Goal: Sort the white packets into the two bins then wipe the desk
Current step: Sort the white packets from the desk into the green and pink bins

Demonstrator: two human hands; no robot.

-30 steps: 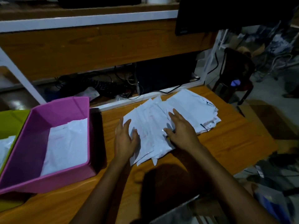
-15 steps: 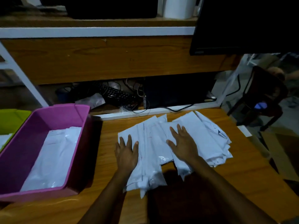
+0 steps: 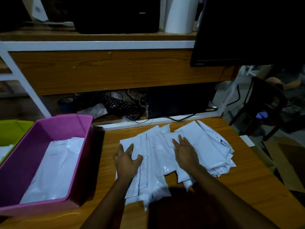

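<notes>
A spread pile of several white packets point(image 3: 208, 146) lies on the wooden desk point(image 3: 244, 182). My left hand point(image 3: 127, 160) rests flat on the pile's left part, fingers spread. My right hand point(image 3: 185, 151) lies flat on the middle of the pile, fingers straight and pointing away from me. A pink bin point(image 3: 24, 162) stands at the desk's left with white packets point(image 3: 56, 167) inside. Left of it, a green bin point(image 3: 11, 131) shows at the frame edge with a white packet point(image 3: 5, 150) in it.
Behind the desk runs a white rail point(image 3: 165, 121), with cables, a keyboard point(image 3: 118, 104) and a dark computer case point(image 3: 178, 100) below a wooden shelf. A monitor point(image 3: 247, 30) hangs at the upper right. A dark chair point(image 3: 264, 103) stands beyond the desk's right edge.
The view has tilted up and come closer. Both hands slid slightly over the pile, and the left part of the pile has been drawn toward me.
</notes>
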